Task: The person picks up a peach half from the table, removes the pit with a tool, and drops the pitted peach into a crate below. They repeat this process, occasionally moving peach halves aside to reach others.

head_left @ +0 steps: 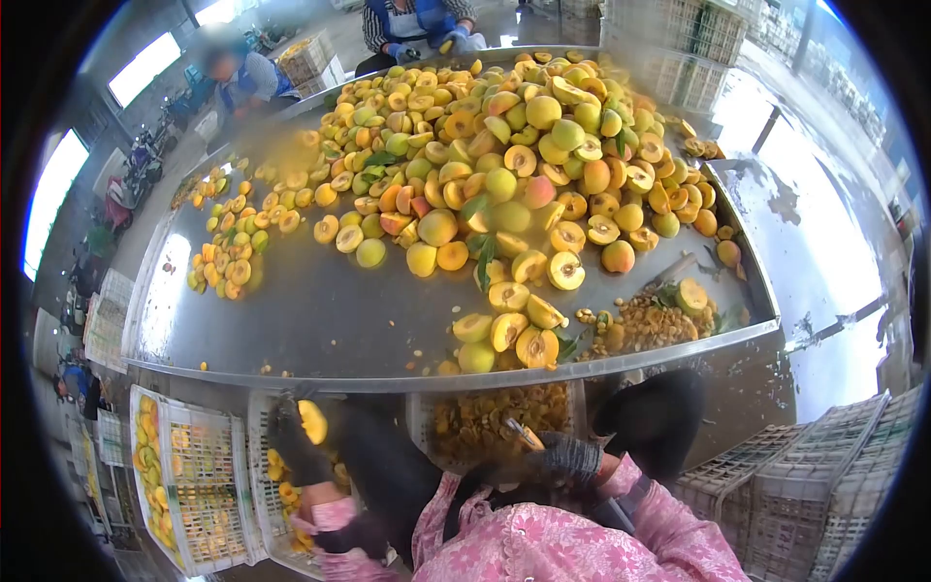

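Observation:
My left hand (303, 448), in a dark glove, is closed on a yellow peach half (312, 422) above a white crate (254, 427) of cut peaches. My right hand (570, 458), in a dark grey glove, is wrapped around a small metal-tipped hand tool (525, 434) close to my lap. Most of that tool's handle is hidden by the fingers. Ahead of me a big heap of halved peaches (475, 165) covers much of the metal table (320, 339). Several halves (509, 330) lie at the near rim, cut faces showing pits.
Loose pits (645, 325) are piled at the table's near right. Below the rim, a crate of pits and scraps (499, 412) stands between my knees. Another peach-filled crate (199, 485) is at left; stacked crates (805, 485) stand at right. Co-workers (417, 29) sit across the table.

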Demonstrator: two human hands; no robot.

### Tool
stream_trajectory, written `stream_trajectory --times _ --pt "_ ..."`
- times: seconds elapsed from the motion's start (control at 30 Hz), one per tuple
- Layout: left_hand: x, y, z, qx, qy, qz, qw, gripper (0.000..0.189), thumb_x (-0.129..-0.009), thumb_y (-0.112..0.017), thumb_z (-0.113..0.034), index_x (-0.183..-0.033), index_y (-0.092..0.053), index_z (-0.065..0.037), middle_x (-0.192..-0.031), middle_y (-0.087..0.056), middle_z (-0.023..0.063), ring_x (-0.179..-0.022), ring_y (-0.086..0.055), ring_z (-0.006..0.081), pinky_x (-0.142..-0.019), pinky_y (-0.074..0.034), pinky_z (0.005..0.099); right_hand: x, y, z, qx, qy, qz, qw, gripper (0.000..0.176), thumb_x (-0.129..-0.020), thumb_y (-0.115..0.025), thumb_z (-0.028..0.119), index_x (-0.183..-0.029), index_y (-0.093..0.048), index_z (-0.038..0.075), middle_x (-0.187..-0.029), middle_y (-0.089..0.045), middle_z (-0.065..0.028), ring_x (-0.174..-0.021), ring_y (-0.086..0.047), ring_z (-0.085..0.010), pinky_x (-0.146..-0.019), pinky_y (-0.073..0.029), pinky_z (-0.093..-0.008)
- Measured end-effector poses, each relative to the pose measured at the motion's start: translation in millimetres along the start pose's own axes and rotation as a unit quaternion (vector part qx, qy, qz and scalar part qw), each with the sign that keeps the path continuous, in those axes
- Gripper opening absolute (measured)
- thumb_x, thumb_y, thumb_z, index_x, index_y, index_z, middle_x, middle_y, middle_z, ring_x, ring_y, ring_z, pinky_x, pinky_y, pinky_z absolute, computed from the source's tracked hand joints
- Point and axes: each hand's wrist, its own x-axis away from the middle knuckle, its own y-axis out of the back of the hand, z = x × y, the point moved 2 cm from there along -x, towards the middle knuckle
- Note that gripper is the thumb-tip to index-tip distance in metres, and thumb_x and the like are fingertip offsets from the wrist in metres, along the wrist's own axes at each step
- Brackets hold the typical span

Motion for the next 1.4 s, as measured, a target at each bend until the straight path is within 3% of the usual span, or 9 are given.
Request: stream_trajectory --times 0.1,0.2,0.23,0.43,0.57,0.77,1.23,1.33,1.4 --pt "-6 4 -26 -0.63 -0.186 0.01 0.754 0.03 -0.086 -0.052 -0.023 -0.102 -0.06 0.0 -0.103 -0.061 0.0164 -0.097 -0.057 0.0292 -0.083 -0.044 0.0369 -12 3 -21 -0.01 -0.016 0.003 1.0 0.023 -0.083 -0.06 0.021 -0.1 -0.053 0.008 -0.072 -0.054 0.0008 -0.055 -0.048 -0.0066 -0.047 -0.039 -0.0225" --pt "-25 -35 8 -0.523 -0.289 0.126 0.792 0.033 -0.085 -0.052 -0.027 -0.102 -0.06 -0.001 -0.104 -0.059 0.0193 -0.1 -0.055 0.0333 -0.085 -0.042 0.0394 -18 3 -26 -0.041 -0.032 0.001 0.999 0.022 -0.082 -0.061 0.022 -0.098 -0.054 0.007 -0.071 -0.053 0.0017 -0.056 -0.047 -0.0066 -0.047 -0.038 -0.0233" --pt "-28 -66 13 -0.476 -0.159 0.14 0.853 0.034 -0.084 -0.052 -0.029 -0.102 -0.06 -0.001 -0.103 -0.06 0.0195 -0.099 -0.055 0.0342 -0.085 -0.043 0.0397 -19 4 -25 -0.036 -0.03 -0.002 0.999 0.023 -0.082 -0.061 0.022 -0.098 -0.054 0.007 -0.071 -0.053 0.0019 -0.055 -0.047 -0.0066 -0.047 -0.038 -0.0234" --pt "-27 -214 94 -0.552 -0.115 0.378 0.734 0.038 -0.076 -0.062 -0.026 -0.106 -0.06 -0.003 -0.097 -0.063 0.0185 -0.093 -0.059 0.0287 -0.082 -0.046 0.0355 -12 10 -24 0.043 -0.002 -0.081 0.996 0.026 -0.081 -0.062 0.023 -0.1 -0.054 0.007 -0.07 -0.053 0.0016 -0.056 -0.047 -0.0068 -0.048 -0.038 -0.0225" --pt "-16 -222 102 -0.364 0.001 0.335 0.869 0.037 -0.075 -0.066 -0.019 -0.105 -0.059 0.003 -0.096 -0.064 0.0137 -0.087 -0.061 0.0214 -0.075 -0.048 0.032 -3 8 -11 -0.014 -0.005 -0.097 0.995 0.028 -0.081 -0.063 0.019 -0.105 -0.055 0.005 -0.075 -0.055 0.001 -0.061 -0.05 -0.007 -0.051 -0.04 -0.0222" --pt "-1 -195 65 -0.068 0.177 0.332 0.924 0.027 -0.078 -0.063 -0.008 -0.104 -0.059 -0.002 -0.095 -0.062 0.0092 -0.082 -0.062 0.0183 -0.066 -0.053 0.0299 9 -4 30 -0.07 -0.014 -0.082 0.994 0.033 -0.083 -0.062 0.016 -0.113 -0.052 0.007 -0.084 -0.057 0.0004 -0.065 -0.053 -0.0066 -0.053 -0.043 -0.0213" --pt "80 -181 29 0.317 0.355 0.29 0.831 0.036 -0.087 -0.047 -0.015 -0.118 -0.046 0.004 -0.112 -0.055 0.0203 -0.103 -0.056 0.0307 -0.087 -0.048 0.0398 13 -37 83 -0.003 0.087 -0.093 0.992 0.025 -0.086 -0.058 0.02 -0.105 -0.049 0.006 -0.077 -0.052 0.0013 -0.062 -0.049 -0.0055 -0.053 -0.043 -0.0211" --pt "88 -179 27 0.42 0.473 0.241 0.736 0.039 -0.088 -0.048 -0.015 -0.122 -0.042 0.002 -0.117 -0.052 0.0176 -0.103 -0.055 0.0307 -0.087 -0.05 0.042 7 -39 79 0.077 0.121 -0.098 0.985 0.025 -0.084 -0.06 0.019 -0.101 -0.05 0.003 -0.076 -0.056 -0.0048 -0.06 -0.054 -0.0145 -0.055 -0.045 -0.0274" --pt "94 -181 5 0.139 0.223 0.395 0.881 0.039 -0.089 -0.049 -0.013 -0.123 -0.041 0.002 -0.118 -0.05 0.0171 -0.103 -0.054 0.0285 -0.089 -0.049 0.0414 -3 -33 62 0.207 0.195 -0.141 0.948 0.027 -0.083 -0.061 0.02 -0.1 -0.051 0.002 -0.078 -0.057 -0.0116 -0.063 -0.057 -0.0236 -0.057 -0.046 -0.0325"
